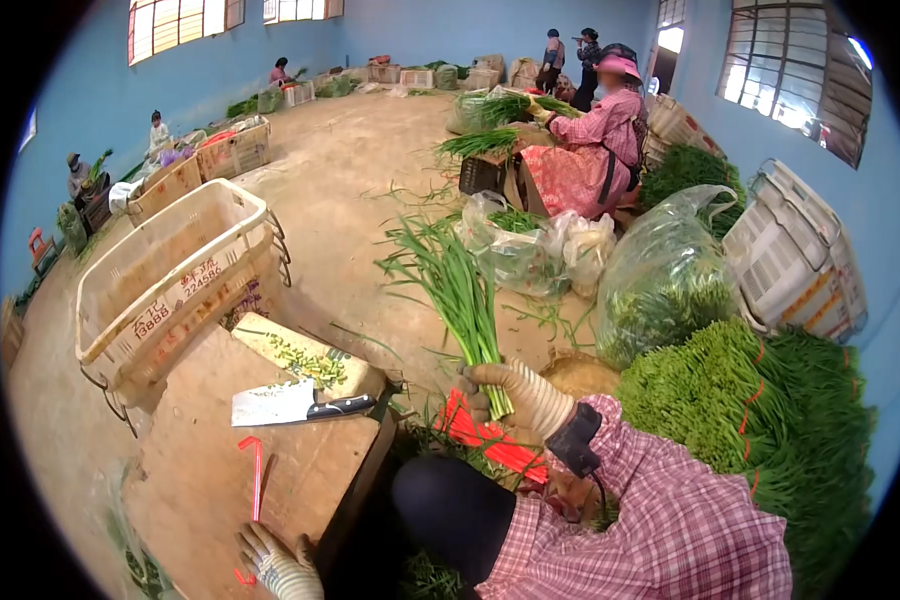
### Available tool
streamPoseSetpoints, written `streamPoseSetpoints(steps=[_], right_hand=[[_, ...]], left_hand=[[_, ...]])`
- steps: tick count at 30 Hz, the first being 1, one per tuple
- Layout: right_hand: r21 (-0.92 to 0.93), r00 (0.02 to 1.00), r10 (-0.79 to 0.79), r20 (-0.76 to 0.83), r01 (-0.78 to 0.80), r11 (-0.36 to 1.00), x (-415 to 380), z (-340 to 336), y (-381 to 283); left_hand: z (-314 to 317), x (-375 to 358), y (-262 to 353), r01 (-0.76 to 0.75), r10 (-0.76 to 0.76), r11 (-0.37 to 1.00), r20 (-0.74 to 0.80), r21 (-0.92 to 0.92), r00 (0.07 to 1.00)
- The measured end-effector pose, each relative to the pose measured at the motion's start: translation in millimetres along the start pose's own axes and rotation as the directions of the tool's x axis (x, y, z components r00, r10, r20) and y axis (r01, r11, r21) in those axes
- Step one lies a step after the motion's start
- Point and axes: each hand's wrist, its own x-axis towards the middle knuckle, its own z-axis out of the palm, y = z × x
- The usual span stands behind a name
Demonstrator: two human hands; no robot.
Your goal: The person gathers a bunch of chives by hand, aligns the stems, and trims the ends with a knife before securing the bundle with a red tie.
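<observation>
Long green stalks [457,300] form a bunch in my gloved right hand [505,388], whose fingers wrap round its lower end. My left hand [278,563], also gloved, lies on the cardboard-covered surface [200,470] with its fingers spread, at the lower end of a red and white strip [257,480]. Above the strip, a cleaver [280,403] with a black handle lies flat. Behind it is a cutting board [355,375] scattered with short green cut pieces [310,362]. Red strips [490,437] lie in a pile below my right hand.
An upright plastic crate [170,275] stands behind the surface at the left. Bundled greens [750,420] and a clear plastic bag [660,290] are piled at the right. A person in pink [600,140] sits ahead; other people are farther back.
</observation>
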Motion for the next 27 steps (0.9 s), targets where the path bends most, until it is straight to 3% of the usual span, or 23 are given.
streamPoseSetpoints(steps=[4,5,6,7,8,9,10,11,12,14,16,19,22,26,27], right_hand=[[-0.041,0.998,-0.053,-0.031,0.051,0.998,5,11,-11],[-0.117,0.997,-0.021,-0.073,0.012,0.993,10,12,-15],[-0.178,0.988,-0.128,-0.088,0.111,0.978,9,14,-20],[-0.238,0.982,-0.176,-0.066,0.156,0.959,4,21,-24],[-0.669,0.88,-0.44,0.178,0.436,0.602,2,23,-24],[-0.221,0.972,-0.227,0.066,0.236,0.946,4,36,-27],[-0.199,0.955,-0.255,0.149,0.282,0.939,7,50,-30],[-0.067,0.956,-0.192,0.219,0.212,0.975,8,67,-30],[-0.064,0.845,-0.158,0.511,0.22,0.973,7,83,-32],[-0.163,0.804,-0.167,0.571,0.31,0.937,13,122,-47],[-0.153,0.704,-0.114,0.701,0.304,0.94,27,159,-56],[-0.151,0.647,-0.103,0.756,0.325,0.934,36,221,-39],[-0.22,0.594,-0.044,0.803,0.365,0.905,52,257,18],[-0.426,0.706,0.209,0.676,0.144,0.893,62,257,143],[-0.594,0.729,0.34,0.594,0.113,0.797,82,240,181]], left_hand=[[48,19,-19,-0.025,0.029,0.998,0.066,-0.059,0.997],[14,26,1,0.098,-0.075,0.992,0.257,-0.08,0.964],[10,25,4,0.094,-0.059,0.986,0.237,-0.138,0.97],[36,22,-7,0.001,0.01,0.982,0.057,-0.187,0.998],[10,25,-1,0.091,-0.04,0.972,0.229,-0.218,0.973],[10,15,-3,0.078,-0.061,0.959,0.07,-0.274,0.996],[-5,15,-8,0.144,-0.066,0.92,0.218,-0.365,0.974],[12,1,-15,0.005,-0.033,0.972,-0.113,-0.236,0.993],[16,-10,-24,-0.006,-0.024,0.976,-0.132,-0.217,0.991],[15,-9,-24,-0.014,-0.004,0.974,-0.077,-0.227,0.997],[16,-14,-30,0.012,-0.023,0.981,-0.055,-0.194,0.998],[18,-13,-36,0.0,-0.009,0.986,-0.053,-0.168,0.999],[20,-9,-36,-0.029,0.016,0.984,-0.08,-0.174,0.997],[16,-16,-35,-0.114,0.1,0.968,-0.07,-0.223,0.992],[12,-16,-34,-0.108,0.105,0.964,-0.023,-0.242,0.994]])
